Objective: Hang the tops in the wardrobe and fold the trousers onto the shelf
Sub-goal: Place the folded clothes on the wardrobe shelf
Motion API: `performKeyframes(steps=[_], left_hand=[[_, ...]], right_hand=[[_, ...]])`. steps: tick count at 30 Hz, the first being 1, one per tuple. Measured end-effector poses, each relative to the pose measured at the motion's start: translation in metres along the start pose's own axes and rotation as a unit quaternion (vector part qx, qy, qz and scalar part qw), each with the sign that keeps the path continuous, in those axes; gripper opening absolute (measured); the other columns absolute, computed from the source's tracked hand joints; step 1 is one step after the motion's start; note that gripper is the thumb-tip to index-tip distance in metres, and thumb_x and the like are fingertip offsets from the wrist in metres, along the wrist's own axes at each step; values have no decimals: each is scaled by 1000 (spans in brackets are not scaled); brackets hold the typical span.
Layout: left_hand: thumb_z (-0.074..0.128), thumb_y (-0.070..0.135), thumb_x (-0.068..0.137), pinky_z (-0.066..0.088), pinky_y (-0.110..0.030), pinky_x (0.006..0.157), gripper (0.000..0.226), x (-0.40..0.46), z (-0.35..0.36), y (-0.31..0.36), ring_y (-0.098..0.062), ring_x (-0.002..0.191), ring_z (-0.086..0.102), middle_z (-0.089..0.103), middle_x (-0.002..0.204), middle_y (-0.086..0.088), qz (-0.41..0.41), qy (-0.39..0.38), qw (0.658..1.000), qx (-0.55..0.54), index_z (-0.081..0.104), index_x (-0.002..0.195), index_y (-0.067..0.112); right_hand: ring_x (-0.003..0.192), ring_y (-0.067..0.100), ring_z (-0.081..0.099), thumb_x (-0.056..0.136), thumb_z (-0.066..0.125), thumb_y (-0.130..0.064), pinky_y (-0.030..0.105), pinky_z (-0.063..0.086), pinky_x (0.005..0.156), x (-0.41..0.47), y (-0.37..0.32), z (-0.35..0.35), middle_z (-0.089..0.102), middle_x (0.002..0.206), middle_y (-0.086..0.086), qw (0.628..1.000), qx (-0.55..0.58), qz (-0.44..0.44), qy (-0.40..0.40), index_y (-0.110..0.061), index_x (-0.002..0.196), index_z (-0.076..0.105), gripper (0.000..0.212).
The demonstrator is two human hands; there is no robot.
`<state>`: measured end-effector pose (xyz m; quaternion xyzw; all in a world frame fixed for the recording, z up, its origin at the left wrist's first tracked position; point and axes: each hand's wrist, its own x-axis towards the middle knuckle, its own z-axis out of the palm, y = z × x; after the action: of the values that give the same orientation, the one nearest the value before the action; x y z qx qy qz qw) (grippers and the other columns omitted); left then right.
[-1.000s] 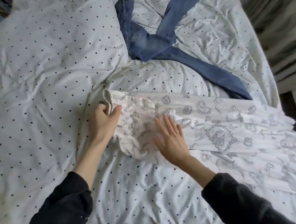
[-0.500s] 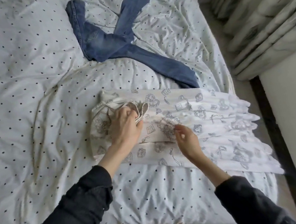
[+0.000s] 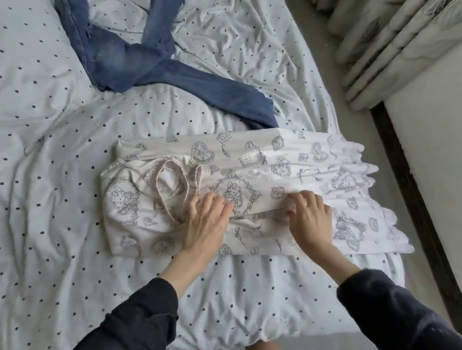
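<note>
— Trousers, the white printed pair, where do they lie now?

— They lie across the near part of the bed, on the white cover with small dark dots. They are folded lengthwise into a long band. The waist end is at the left, with its drawstring making a loop on top, and the leg ends reach to the right edge of the bed.

— And the hands, what do they do?

— The left hand rests flat on the cloth, just right of the drawstring loop. Its fingers are straight and spread, pressing the fabric down; it grasps nothing. The right hand is beside it, a little apart, on the middle of the band. Its fingers are curled, and they seem to pinch a fold of the fabric near the long crease, though the fingertips are partly hidden by the cloth.

— Is there other clothing?

— Yes, blue jeans lie farther up the bed, unfolded, with the legs going in different directions. One leg end comes down close to the upper edge of the white pair.

— What is around the bed?

— At the right there is a pale floor, a dark strip along it, and a curtain with heavy folds in the upper corner. Both arms wear dark sleeves.
</note>
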<state>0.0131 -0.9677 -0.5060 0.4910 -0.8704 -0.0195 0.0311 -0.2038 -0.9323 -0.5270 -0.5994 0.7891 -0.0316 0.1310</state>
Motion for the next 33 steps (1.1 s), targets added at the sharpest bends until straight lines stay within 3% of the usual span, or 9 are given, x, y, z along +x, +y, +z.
performKeyframes(steps=[4, 8, 13, 17, 21, 26, 30, 33], left_hand=[[79, 1, 49, 47, -37, 66, 50, 10, 12, 13, -26, 81, 58, 61, 91, -9, -17, -76, 997, -7, 63, 96, 11], [76, -10, 54, 48, -35, 57, 39, 23, 18, 11, -28, 75, 59, 61, 88, -14, -30, -66, 997, -1, 64, 88, 6], [72, -13, 64, 54, -37, 62, 31, 12, 15, 6, -29, 74, 61, 62, 88, -14, -17, -41, 999, -25, 61, 90, 2], [65, -7, 71, 51, -38, 60, 25, -4, 10, 12, -29, 71, 59, 58, 84, -12, -22, -6, 999, -37, 61, 94, 3], [64, -2, 73, 49, -40, 56, 20, -20, 14, 26, -29, 68, 57, 57, 80, -11, -25, -6, 999, -46, 60, 91, 6], [79, 2, 59, 46, -37, 57, 30, -39, 29, 43, -27, 67, 56, 56, 76, -9, -2, -78, 997, -9, 61, 82, 9], [79, 10, 56, 42, -40, 63, 49, -35, 35, 51, -28, 75, 52, 54, 83, -8, 3, -77, 997, 12, 54, 98, 15], [77, 6, 52, 43, -39, 65, 66, -23, 42, 61, -27, 80, 50, 54, 87, -8, 31, -58, 998, 5, 50, 111, 16]], right_hand=[[122, 37, 45, 78, 60, 0, 52, 42, 87, 14, 39, -5, 47, 135, 15, 998, -44, 17, -38, -7, 128, 48, 52], [136, 29, 28, 89, 48, -10, 50, 34, 99, 33, 72, -1, 28, 150, 8, 992, -88, 30, -81, -13, 145, 26, 60], [130, 30, 35, 90, 48, -7, 52, 35, 95, 47, 101, 0, 41, 139, 9, 990, -116, 40, -74, -14, 135, 39, 46], [112, 38, 55, 80, 41, 0, 55, 46, 85, 39, 113, -10, 61, 117, 15, 998, -39, 6, 39, -2, 107, 60, 33], [109, 36, 60, 84, 38, -4, 50, 49, 84, 3, 125, -23, 66, 112, 15, 993, 3, -24, 117, -1, 98, 63, 29], [105, 33, 61, 84, 41, -6, 50, 48, 87, -49, 150, -12, 67, 103, 11, 993, -29, -46, 107, -5, 88, 62, 21], [106, 36, 59, 80, 40, -8, 54, 48, 85, -37, 165, -2, 63, 107, 16, 996, -58, -26, 69, -3, 92, 56, 21], [113, 40, 53, 73, 58, -3, 60, 43, 89, -5, 172, 6, 55, 122, 20, 997, -68, 32, 19, 0, 107, 53, 35]])
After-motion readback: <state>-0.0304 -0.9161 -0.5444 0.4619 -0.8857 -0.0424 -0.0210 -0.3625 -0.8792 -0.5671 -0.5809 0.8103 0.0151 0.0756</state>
